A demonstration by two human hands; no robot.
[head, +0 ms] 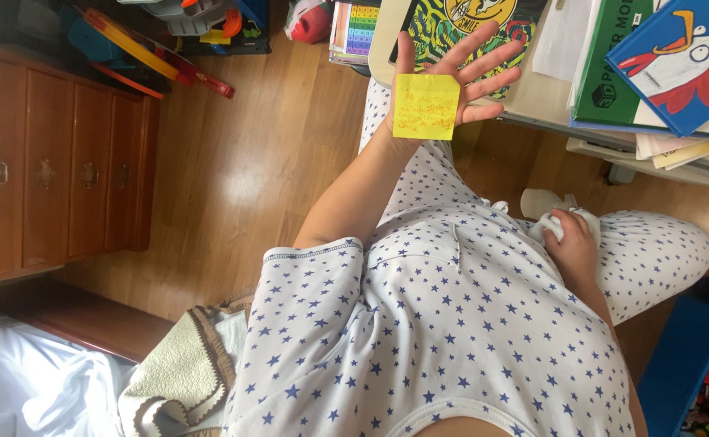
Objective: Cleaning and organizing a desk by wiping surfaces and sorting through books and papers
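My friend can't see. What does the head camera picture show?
An open left hand has a yellow sticky note on its palm, near a desk stacked with books. The right hand grips a white cloth on the lap.

A wooden dresser (55,170) stands left; books (662,65) pile on a table (545,101).

Books (654,61) on cream table (545,101)
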